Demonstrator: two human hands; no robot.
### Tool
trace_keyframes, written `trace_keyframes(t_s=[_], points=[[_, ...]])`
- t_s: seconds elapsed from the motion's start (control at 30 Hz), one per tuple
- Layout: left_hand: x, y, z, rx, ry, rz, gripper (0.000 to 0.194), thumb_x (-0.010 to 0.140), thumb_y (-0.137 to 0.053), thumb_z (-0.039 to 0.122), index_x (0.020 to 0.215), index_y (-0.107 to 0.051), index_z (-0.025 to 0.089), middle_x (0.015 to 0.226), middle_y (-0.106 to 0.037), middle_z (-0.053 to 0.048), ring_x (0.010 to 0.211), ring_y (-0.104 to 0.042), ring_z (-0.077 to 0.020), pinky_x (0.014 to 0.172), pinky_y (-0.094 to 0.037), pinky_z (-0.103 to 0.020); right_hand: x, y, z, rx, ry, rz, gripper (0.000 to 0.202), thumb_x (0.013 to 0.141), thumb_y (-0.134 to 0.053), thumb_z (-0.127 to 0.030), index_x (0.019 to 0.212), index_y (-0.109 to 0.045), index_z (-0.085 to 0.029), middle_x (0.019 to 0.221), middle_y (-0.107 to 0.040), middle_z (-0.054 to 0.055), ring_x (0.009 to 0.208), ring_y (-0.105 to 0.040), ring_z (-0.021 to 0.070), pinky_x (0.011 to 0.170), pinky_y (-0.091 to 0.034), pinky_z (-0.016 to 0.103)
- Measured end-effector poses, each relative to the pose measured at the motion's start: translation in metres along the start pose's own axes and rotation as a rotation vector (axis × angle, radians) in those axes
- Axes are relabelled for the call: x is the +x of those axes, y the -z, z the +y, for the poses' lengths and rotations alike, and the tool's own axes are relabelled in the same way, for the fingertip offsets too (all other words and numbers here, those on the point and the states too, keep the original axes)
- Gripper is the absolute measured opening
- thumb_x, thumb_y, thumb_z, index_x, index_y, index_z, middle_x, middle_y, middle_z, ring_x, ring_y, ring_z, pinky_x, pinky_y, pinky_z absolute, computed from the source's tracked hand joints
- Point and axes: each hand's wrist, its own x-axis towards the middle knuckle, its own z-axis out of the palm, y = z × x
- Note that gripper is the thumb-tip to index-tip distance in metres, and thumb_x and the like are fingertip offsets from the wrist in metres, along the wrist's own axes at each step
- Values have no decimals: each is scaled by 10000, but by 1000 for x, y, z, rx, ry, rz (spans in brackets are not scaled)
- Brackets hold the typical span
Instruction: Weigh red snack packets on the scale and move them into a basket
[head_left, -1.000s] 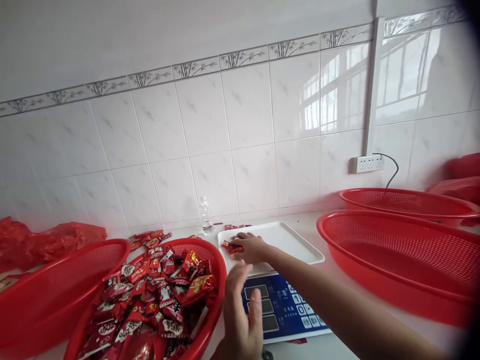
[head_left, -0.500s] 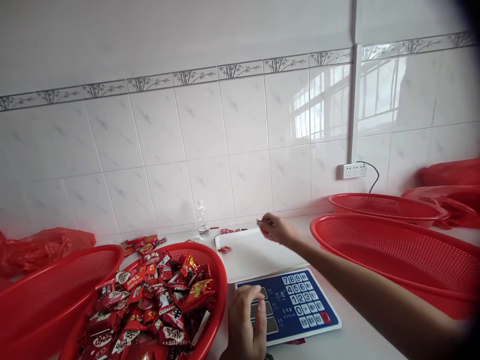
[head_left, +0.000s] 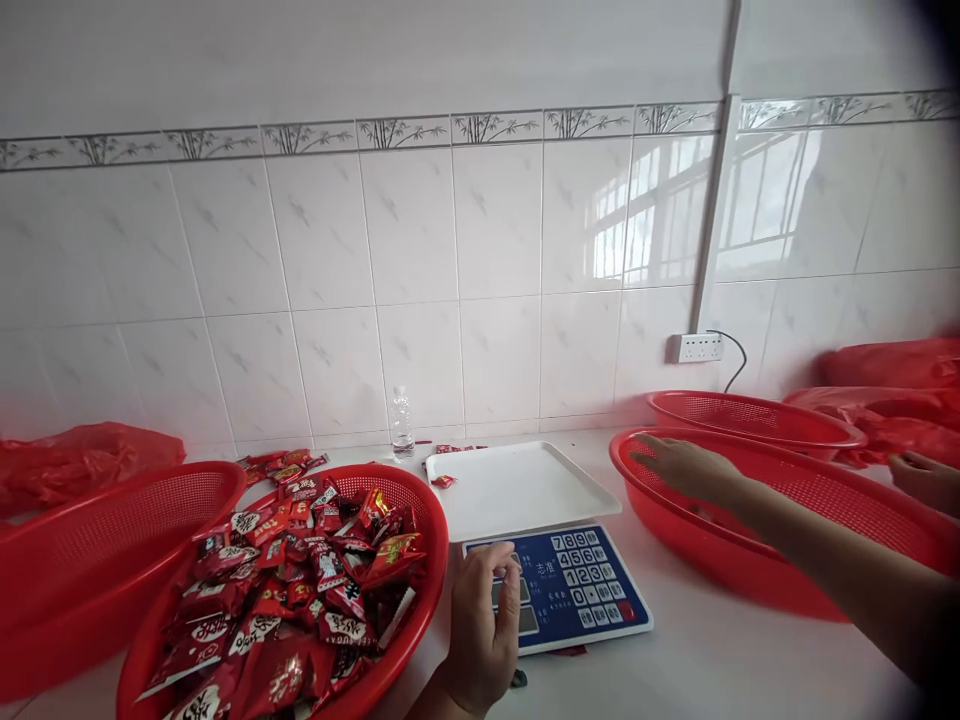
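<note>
My left hand (head_left: pixel 486 622) rests at the left edge of the blue-and-white scale (head_left: pixel 574 590), over part of its display. Its fingers curl in towards the thumb, and no held thing shows. My right hand (head_left: pixel 686 468) is over the long red basket (head_left: pixel 840 500), fingers stretched out, with nothing visible in it. The white weighing tray (head_left: pixel 525 490) sits behind the keypad with one red-wrapped candy (head_left: pixel 444 482) at its left edge. Beside my left hand, a round red basket (head_left: pixel 431 540) is heaped with wrapped candies (head_left: pixel 300 590).
Another person's hand (head_left: pixel 926 482) reaches in at the right. A second red basket (head_left: pixel 757 410) stands behind the long one, and another basket (head_left: pixel 112 530) is at far left. A clear bottle (head_left: pixel 401 425) stands by the wall, near loose candies (head_left: pixel 281 465).
My right hand has moved right, from above the tray to the long basket; its pinched fingers have opened and released the candy. My left hand stays by the scale. Another person's hand has appeared.
</note>
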Motion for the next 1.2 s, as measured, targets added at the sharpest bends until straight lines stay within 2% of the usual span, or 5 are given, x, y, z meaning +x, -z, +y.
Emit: trace_keyframes(t_s=[0.17,0.43,0.6,0.97,1.2], points=[[1,2,2,22,3,12,222,876,-424,149,1068,-533,175,877,-633,-68,822,-604,-165,782,-506,-314,7,-49,-111,100,329,-326,441,835,-431,-453,1208,-534,-242,1234,-564,70,1130,-507,235,931,-397,394],[0,3,-2,73,53,-43,216,880,-413,157,1056,-537,184,887,-632,-79,823,-603,-176,764,-506,-313,1,-122,-225,198,613,-489,347,838,-454,-259,1167,-564,-250,1124,-612,53,1019,-558,178,843,-423,277],[1,1,-4,47,45,-74,220,888,-394,163,1053,-539,174,879,-627,-80,814,-603,-170,753,-507,-301,2,-107,-197,123,530,-440,246,846,-435,-239,969,-646,-211,912,-648,68,854,-594,188,720,-432,268],[-2,-4,-10,18,57,-96,215,887,-417,205,1047,-559,185,917,-642,-76,830,-611,-167,743,-517,-302,-6,21,-26,-168,-52,-165,356,885,-317,-245,1105,-574,-132,1039,-617,196,922,-589,317,689,-450,411],[3,-4,17,58,52,-232,216,864,-432,177,1031,-566,198,884,-641,-61,833,-606,-164,763,-507,-300,-36,-31,-62,-46,92,-260,400,835,-452,-329,1209,-519,-204,1240,-547,103,1104,-521,254,841,-450,373]])
